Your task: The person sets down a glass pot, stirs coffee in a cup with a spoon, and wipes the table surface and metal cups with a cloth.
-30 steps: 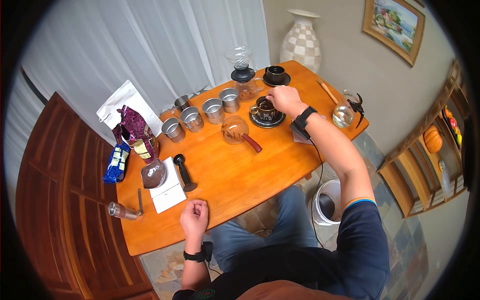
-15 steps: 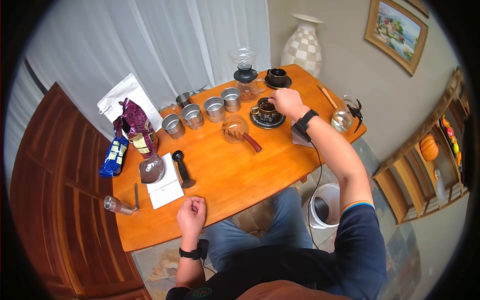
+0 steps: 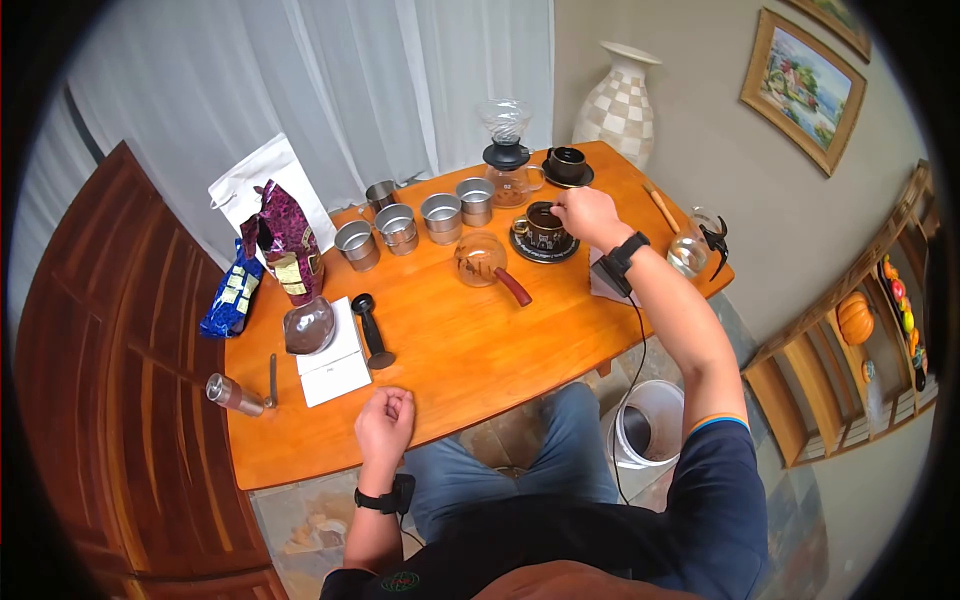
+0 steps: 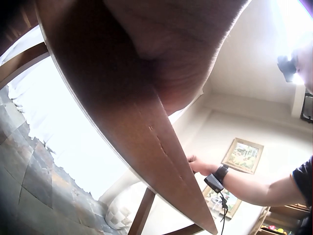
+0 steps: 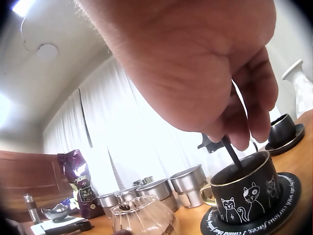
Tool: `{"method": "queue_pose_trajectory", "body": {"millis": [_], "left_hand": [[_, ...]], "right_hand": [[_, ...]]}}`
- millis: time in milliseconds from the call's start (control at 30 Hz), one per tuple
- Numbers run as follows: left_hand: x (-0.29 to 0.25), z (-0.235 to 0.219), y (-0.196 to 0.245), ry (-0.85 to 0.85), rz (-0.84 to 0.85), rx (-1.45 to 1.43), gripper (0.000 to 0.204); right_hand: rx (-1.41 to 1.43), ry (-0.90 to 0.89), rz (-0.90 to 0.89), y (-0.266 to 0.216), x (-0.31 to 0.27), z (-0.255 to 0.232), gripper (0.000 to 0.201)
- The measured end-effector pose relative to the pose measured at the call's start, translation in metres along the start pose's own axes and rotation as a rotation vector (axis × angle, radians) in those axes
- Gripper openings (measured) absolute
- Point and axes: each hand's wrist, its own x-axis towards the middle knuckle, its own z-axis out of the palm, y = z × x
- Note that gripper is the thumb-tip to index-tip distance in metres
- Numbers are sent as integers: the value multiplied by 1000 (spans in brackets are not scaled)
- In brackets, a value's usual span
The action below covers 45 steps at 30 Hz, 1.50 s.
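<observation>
Black and cat-printed, the cup [image 5: 244, 191] stands on its saucer [image 5: 287, 205], the right hand [image 3: 590, 217] pinching a dark handle [image 5: 233, 154] dipped inside: stirring, I'd judge. The left hand [image 3: 385, 425] lies loosely curled, seemingly empty; next probably calls for lifting the handle clear.

In the right wrist view, the right hand [image 5: 200, 73] hides the top of a dark stick [image 5: 234, 154], whose lower end is lost inside the cat-patterned cup [image 5: 247, 196] at four o'clock; the glass pot [image 5: 146, 220] at six o'clock is cut off. The left wrist view crops the left hand [image 4: 178, 63] at twelve o'clock. From the head, print on the purple foil bag [image 3: 285, 235] toward ten o'clock is too small to read.
</observation>
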Motion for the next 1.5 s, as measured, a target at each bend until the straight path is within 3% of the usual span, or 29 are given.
{"method": "queue_pose_trajectory", "body": {"millis": [67,367,533,700,1033,1300,1500], "left_hand": [[0,1,-1,28,65,20,13],[1,1,-2,28,67,41,12],[-1,0,0,40,66,37,12],[-1,1,-3,42,82,36,11],[0,-1,3,11,29,50,10],[0,0,1,23,37,58,11],[0,3,-1,32,48,21,11]], "right_hand": [[-16,14,3,2,0,0,23],[-37,19,63,-5,5,11,20],[75,30,-64,-12,3,19,19],[96,9,-84,-9,-9,-3,18],[-5,41,47,10,2,18,17],[145,13,-34,-11,-6,12,21],[138,21,0,-4,-19,7,22]]}}
